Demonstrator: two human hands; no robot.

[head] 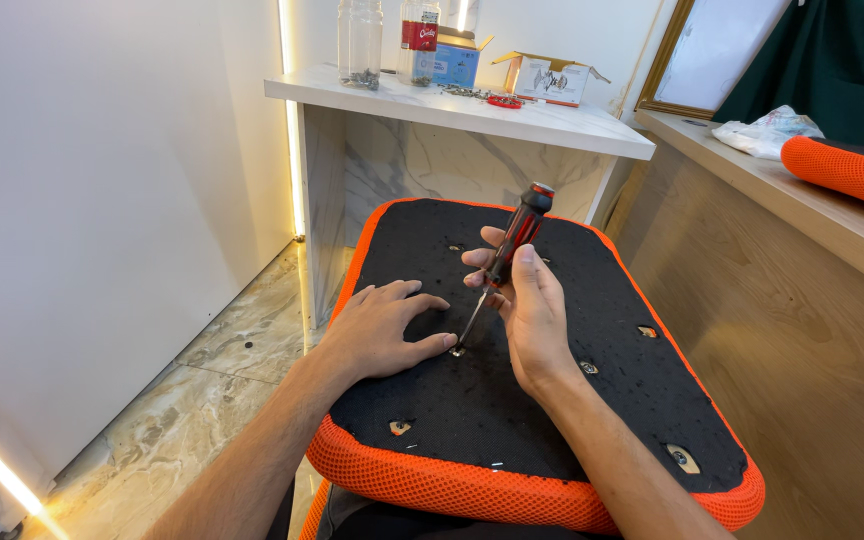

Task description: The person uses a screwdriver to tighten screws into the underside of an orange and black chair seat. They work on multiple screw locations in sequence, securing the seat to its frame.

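While the seat cushion (562, 420) lay upside down across the person's lap, its black underside faced up, which put the mounting holes within reach. The right hand (532, 315) held a screwdriver (508, 262) with a red and black handle, the fingers wrapped closed around the grip and the thumb laid along it, a hold suited to turning. The shaft slanted down and to the left, and its tip met a small screw (458, 351) near the middle of the black fabric.

The left hand (382, 330) rested flat on the fabric with its fingers spread, the forefinger tip just beside the screw, apparently to steady the cushion and guide the tip. It gripped nothing.

An orange mesh rim bordered the cushion. Several other holes (647, 331) showed across the underside, some with metal inserts visible.

Behind the cushion stood a white table (552, 125) carrying two clear bottles (360, 42), two small open boxes (550, 78) and loose hardware (467, 92), kept near for supply. A second orange cushion (852, 170) lay on the wooden ledge (802, 210) to the right.
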